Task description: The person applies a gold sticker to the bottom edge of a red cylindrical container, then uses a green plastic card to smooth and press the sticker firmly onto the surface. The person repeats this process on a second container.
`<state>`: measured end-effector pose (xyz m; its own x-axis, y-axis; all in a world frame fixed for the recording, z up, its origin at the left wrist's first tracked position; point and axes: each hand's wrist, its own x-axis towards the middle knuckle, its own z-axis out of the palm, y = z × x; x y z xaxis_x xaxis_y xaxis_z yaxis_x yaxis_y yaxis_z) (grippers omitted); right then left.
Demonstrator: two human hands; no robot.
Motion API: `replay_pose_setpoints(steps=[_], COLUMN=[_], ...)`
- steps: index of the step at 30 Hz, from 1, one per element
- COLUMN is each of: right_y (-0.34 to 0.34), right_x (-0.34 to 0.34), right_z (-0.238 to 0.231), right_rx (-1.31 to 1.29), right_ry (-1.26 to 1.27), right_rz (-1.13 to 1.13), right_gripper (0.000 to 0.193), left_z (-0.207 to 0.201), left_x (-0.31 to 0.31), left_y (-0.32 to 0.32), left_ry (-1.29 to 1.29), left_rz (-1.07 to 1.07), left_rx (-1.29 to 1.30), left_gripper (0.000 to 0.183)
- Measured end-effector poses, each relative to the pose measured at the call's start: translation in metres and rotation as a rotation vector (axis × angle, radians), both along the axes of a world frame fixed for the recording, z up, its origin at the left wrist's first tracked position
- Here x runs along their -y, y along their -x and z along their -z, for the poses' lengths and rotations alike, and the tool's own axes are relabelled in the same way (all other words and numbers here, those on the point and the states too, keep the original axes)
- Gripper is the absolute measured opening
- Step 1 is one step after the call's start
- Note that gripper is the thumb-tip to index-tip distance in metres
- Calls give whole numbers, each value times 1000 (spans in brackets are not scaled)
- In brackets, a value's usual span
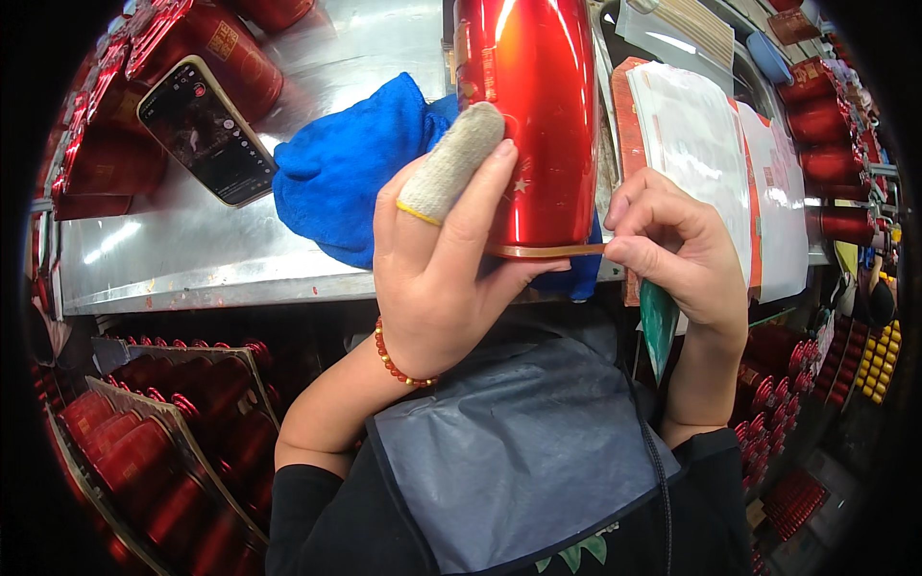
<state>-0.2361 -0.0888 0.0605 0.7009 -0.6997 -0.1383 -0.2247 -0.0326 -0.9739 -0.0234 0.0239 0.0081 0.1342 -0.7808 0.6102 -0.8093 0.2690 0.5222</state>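
Note:
A shiny red metal cylinder, like a thermos body (547,125), lies on a blue cloth with one end toward me. My left hand (437,250) presses against its left side, fingers bent along it and thumb near the lower rim; a knitted sleeve (449,168) covers one finger. Along that rim runs a thin tan strip (552,252). The right end of the strip is pinched between thumb and fingers of my right hand (682,235). Below that palm a green pointed cone (659,322) sticks out, its upper end hidden by the hand.
A blue cloth (355,173) lies bunched on the metal table (211,264). To its left a phone (206,134) leans by red cylinders (206,53). White sheets (691,134) on a reddish board lie at right. Racks of red cylinders (144,442) stand below the table's edge.

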Motion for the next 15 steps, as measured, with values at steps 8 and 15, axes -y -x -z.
replay_pose_setpoints(steps=[8,15], right_y=[-2,-4], right_x=[-1,1], right_z=[6,12], right_rx=[1,23], right_ry=[-50,-82], right_rz=[11,1], right_gripper=[13,13], left_z=[4,14], left_x=[0,-5], left_y=[-1,-3], left_ry=[-1,-72], left_rz=[28,73], left_rx=[-165,-363], left_gripper=[87,90])
